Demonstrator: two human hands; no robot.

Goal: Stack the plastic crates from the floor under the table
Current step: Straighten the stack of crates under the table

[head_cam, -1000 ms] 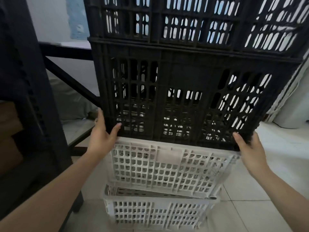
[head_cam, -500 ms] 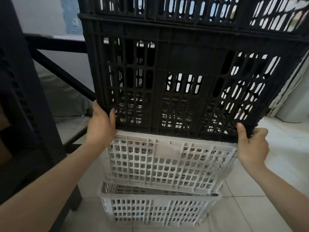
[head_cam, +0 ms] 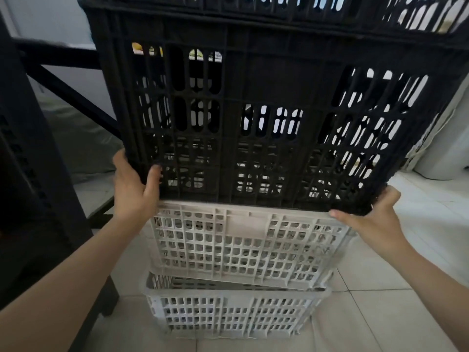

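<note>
Right now a stack of plastic crates fills the middle of the view. At the bottom, toward 6 o'clock, a white lattice crate (head_cam: 233, 313) stands on the pale tiled floor (head_cam: 380, 321). A second white crate (head_cam: 243, 245) sits nested in it, tilted a little so that its left side rides higher and a strip of the lower crate's rim shows. On top of that rests a large black slotted crate (head_cam: 266, 128), and the lower edge of another black crate (head_cam: 279, 3) lies across 12 o'clock above it.

The left hand (head_cam: 134, 189), at about 9 o'clock from the stack's centre, grips the lower left corner of the large black crate, thumb on the front face and fingers wrapped round the side wall. The right hand (head_cam: 373, 219), at about 4 o'clock, is spread open against the lower right corner of the same crate, thumb lying along its bottom edge where it meets the upper white crate; whether its fingers curl behind the corner cannot be told.

A dark table leg (head_cam: 38, 174) and slanted brace (head_cam: 76, 97) stand at 9 to 10 o'clock, just beside the stack.
</note>
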